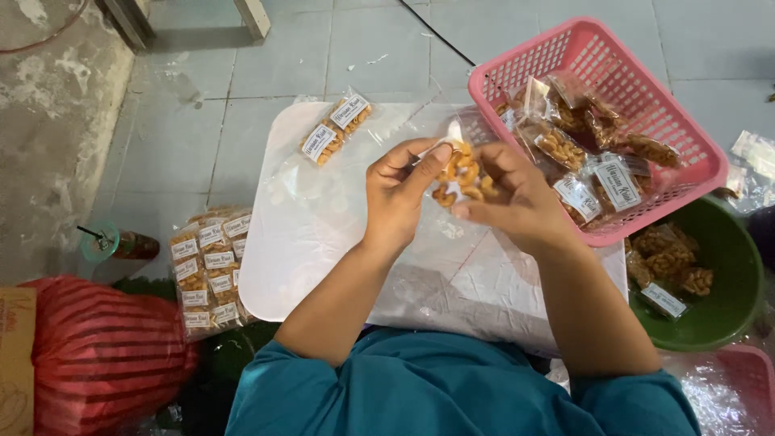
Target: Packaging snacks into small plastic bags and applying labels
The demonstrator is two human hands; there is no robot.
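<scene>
— Grey tiled floor (pixel 202 121), and a low white plastic-covered table (pixel 323 234) set right on it. Only the one view, from above the person's head.

— What have the hands got?

— Both are closed on the same thing: a small clear plastic packet of golden curled snacks (pixel 462 179), held just above the table. The left hand (pixel 395 198) pinches it with thumb and forefinger at the top; the right hand (pixel 513 198) curls around it from the other side.

— And around them?

— A pink plastic lattice basket (pixel 686 137) of filled, labelled packets just beside the right hand, a green round bowl (pixel 726 274) with more below it, two finished labelled packets (pixel 335 129) lying farther up the table, and a stacked bundle of labelled packets (pixel 208 270) on the floor to the left.

— Anything likely to go wrong?

— I'd guess the packet's mouth looks unsealed; if the pinch loosens or it tips, pieces could spill onto the table. The film is slippery, too.
</scene>
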